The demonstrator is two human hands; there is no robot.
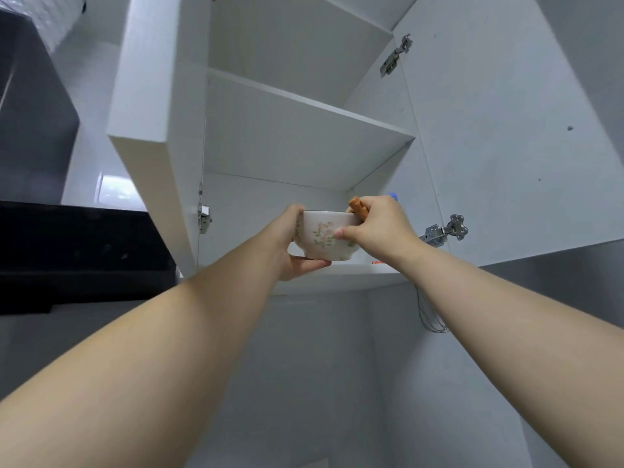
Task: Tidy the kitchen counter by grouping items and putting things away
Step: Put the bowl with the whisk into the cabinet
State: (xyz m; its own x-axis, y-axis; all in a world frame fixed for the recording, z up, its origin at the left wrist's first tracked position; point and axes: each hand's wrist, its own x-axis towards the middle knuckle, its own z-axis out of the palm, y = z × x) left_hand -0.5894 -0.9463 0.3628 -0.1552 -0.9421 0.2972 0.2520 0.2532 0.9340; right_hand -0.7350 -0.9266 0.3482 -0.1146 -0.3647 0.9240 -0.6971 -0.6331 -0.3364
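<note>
A white bowl (320, 236) with a pink flower pattern is held up at the front edge of the lowest shelf (341, 275) of an open white wall cabinet. My left hand (293, 246) grips its left side, thumb under the base. My right hand (374, 228) grips the right rim, thumb on the wall, and its fingers also pinch an orange-brown handle (356, 204) sticking out of the bowl. What the bowl contains is hidden.
Both cabinet doors stand open, the left door (148, 96) and the right door (506, 136) with metal hinges (445, 231). The middle shelf (304, 106) is seen from below. A blue-capped item (393, 196) sits behind my right hand. A wire whisk (430, 315) hangs below the cabinet. A black range hood (77, 248) is left.
</note>
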